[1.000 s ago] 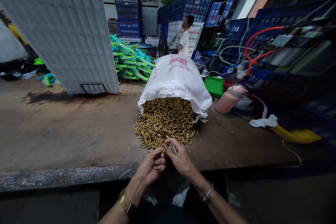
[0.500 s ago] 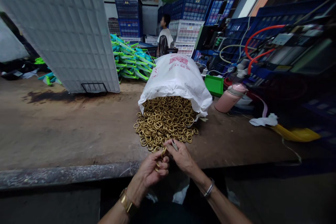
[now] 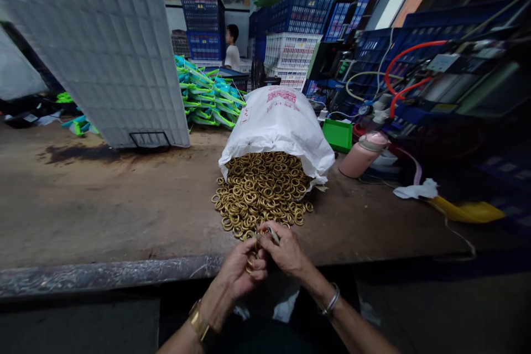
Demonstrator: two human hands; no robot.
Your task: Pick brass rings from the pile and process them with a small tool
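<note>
Fingertip to fingertip at the front edge of a broad brown table, clasping round brass-coloured rings in a curled left hand and a small grey tool of unclear kind in the right hand. Covering more of the fingertip ring than half a second earlier, apparently mid-handling. Just beyond, spilling from a red-printed white sack, a little-changed heap of matching rings.
</note>
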